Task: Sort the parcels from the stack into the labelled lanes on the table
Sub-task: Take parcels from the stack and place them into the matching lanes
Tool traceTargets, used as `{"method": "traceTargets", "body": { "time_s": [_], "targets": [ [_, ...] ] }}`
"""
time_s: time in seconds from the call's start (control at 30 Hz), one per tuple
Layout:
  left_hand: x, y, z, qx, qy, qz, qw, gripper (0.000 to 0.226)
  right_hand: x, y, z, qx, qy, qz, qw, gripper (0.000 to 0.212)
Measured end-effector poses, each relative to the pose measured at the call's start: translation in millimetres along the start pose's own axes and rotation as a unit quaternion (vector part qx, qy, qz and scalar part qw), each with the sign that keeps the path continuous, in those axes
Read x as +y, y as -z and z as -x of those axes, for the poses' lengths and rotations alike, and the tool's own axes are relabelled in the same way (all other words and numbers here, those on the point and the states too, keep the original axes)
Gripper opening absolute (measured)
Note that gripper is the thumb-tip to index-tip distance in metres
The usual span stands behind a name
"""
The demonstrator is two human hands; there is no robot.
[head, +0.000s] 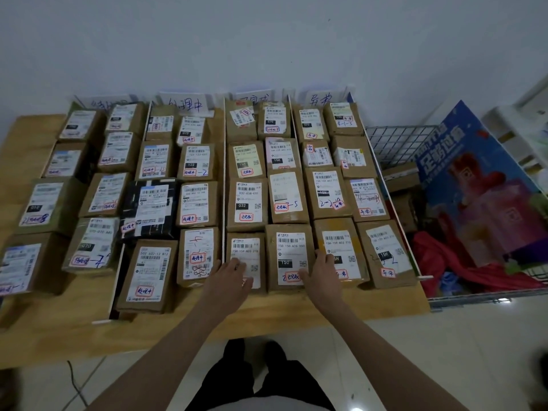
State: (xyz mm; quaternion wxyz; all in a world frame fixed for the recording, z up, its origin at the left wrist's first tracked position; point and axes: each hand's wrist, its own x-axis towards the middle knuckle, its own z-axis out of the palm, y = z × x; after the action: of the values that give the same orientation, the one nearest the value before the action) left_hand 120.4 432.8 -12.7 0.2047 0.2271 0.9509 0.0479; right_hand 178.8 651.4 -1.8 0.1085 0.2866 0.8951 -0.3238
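Note:
Several brown cardboard parcels with white shipping labels lie in four lanes on the wooden table (44, 330), split by white dividers (224, 179). Handwritten lane signs (186, 103) lean on the back wall. My left hand (229, 275) rests with straight fingers on the front parcel (247, 256) of the third lane. My right hand (321, 269) lies flat across the right edge of the neighbouring parcel (289, 256), touching the fourth lane's front parcel (341, 250) too. Neither hand grips anything.
A wire basket (397, 140) stands to the right of the table with a blue printed box (474, 185), red cloth (462, 274) and a few brown boxes inside. One black-wrapped parcel (148, 206) lies in the second lane. A cable runs on the tiled floor at lower left.

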Motion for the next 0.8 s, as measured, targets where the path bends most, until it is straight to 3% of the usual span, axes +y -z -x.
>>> {"method": "traceTargets", "body": {
  "time_s": [0.07, 0.17, 0.3, 0.6, 0.8],
  "targets": [
    [5.0, -0.4, -1.5, 0.037, -0.001, 0.036, 0.999, 0.063, 1.1, -0.4, 1.9, 0.007, 0.026, 0.030, 0.999, 0.054],
    [23.6, 0.8, -5.1, 0.079, -0.065, 0.063, 0.993, 0.078, 3.3, 2.2, 3.2, -0.010, 0.038, 0.045, 0.998, 0.046],
    [52.1, -7.5, -15.2, 0.056, -0.131, 0.014, 0.990, 0.086, 10.6, 6.9, 3.3, -0.019, 0.059, 0.054, 0.997, 0.041],
    [60.6, -14.2, -31.4, 0.095, -0.133, -0.033, 0.986, 0.078, 36.8, 15.9, 8.1, -0.008, 0.062, 0.033, 0.997, 0.037],
    [45.6, -15.0, -18.5, 0.075, -0.085, 0.047, 0.992, 0.087, 34.4, 20.8, 8.1, 0.015, 0.077, 0.023, 0.997, 0.040]
  ]
}}
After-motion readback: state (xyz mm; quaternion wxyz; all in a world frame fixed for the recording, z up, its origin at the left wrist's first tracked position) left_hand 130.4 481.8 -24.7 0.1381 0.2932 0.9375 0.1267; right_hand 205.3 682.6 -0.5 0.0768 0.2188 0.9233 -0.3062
